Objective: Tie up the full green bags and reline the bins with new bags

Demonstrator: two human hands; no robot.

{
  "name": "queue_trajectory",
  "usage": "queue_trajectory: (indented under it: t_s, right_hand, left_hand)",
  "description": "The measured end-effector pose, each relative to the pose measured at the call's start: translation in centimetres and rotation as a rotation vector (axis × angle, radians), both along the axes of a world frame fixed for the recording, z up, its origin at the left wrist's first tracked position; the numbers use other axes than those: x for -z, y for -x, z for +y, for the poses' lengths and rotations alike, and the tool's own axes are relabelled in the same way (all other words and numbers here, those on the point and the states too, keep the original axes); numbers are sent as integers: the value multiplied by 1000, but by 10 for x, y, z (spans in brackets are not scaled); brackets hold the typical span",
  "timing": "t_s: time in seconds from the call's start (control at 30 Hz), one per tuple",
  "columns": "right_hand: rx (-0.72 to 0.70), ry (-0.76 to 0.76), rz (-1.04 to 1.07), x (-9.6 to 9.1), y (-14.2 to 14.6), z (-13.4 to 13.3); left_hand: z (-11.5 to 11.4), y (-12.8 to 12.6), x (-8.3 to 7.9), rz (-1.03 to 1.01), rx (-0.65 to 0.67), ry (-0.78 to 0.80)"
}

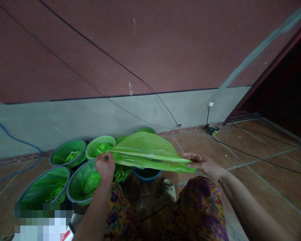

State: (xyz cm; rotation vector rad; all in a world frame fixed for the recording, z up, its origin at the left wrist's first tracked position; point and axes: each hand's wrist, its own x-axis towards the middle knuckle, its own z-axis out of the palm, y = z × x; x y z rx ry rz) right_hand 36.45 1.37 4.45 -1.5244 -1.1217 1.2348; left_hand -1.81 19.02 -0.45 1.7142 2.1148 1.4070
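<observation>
A translucent green plastic bag (145,145) is stretched sideways across the middle of the view. My left hand (105,166) is closed in a fist on its left end. At the other end, the fingers of my right hand (203,164) pinch the bag near its edge. Beneath the bag, partly hidden by it, stands a dark bucket with a blue rim (147,178). Close to my left hand is a pale green bucket (90,148) with green plastic bunched inside.
Several buckets lined with green plastic, among them a grey-rimmed bucket (68,187), stand at the left along the wall (65,117). A blue cable (22,141) lies at far left. A black cord (261,157) crosses the tiled floor at right, from a small dark container (212,130).
</observation>
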Motion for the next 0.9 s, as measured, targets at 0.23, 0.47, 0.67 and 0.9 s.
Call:
queue_trajectory:
  t_s: [0.23,0.47,0.67,0.9]
  right_hand:
    - [412,-135,-927,16,-5,15]
    - [895,-270,-932,16,-16,24]
    - [732,-197,-735,-9,-32,24]
    - [707,-855,-1000,-96,5,-13]
  left_hand:
    - [0,-1,-13,-51,48,90]
    - [-20,-16,-5,-58,225,75]
    - [-16,-28,-15,-329,330,194]
    - [24,-35,-72,-958,330,-238]
